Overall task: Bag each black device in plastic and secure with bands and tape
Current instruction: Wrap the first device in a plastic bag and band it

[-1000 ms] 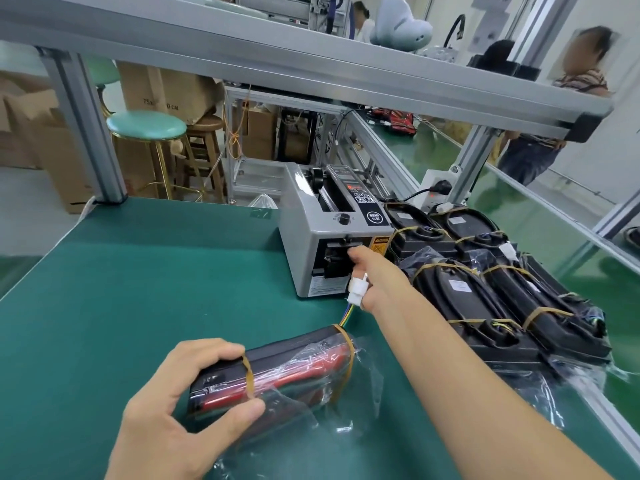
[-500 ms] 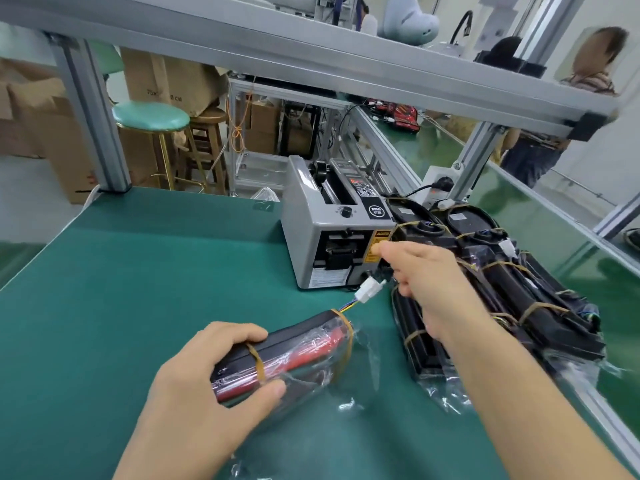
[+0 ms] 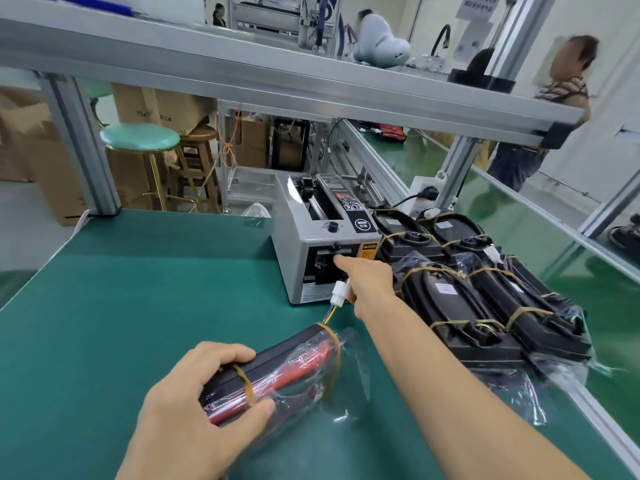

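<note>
Now, landmark: I am taking the grey box-shaped tape dispenser machine (image 3: 322,247) at the far side of the green table mat (image 3: 138,289) as my reference.
Left hand: my left hand (image 3: 194,410) is gripping the near end of the black-and-red device wrapped in a clear plastic bag (image 3: 277,368), fingers curled over its top and thumb pressing its near side; this is lying on the mat well in front of the dispenser.
Bands: two tan rubber bands are circling the bagged device, one (image 3: 244,379) beside my left fingers, the other (image 3: 334,348) at the end nearer the dispenser.
Right hand: my right hand (image 3: 367,282) is reaching to the dispenser's front opening, the forefinger stretched out with its tip at the slot; I cannot tell whether it is pinching any tape.
Connector: a small white plug on coloured wires (image 3: 338,294) is sticking up from the device's far end, just in front of the dispenser and touching my right hand.
Finished pile: a stack of black devices already bagged and banded (image 3: 485,299) is lying right of the dispenser.
</note>
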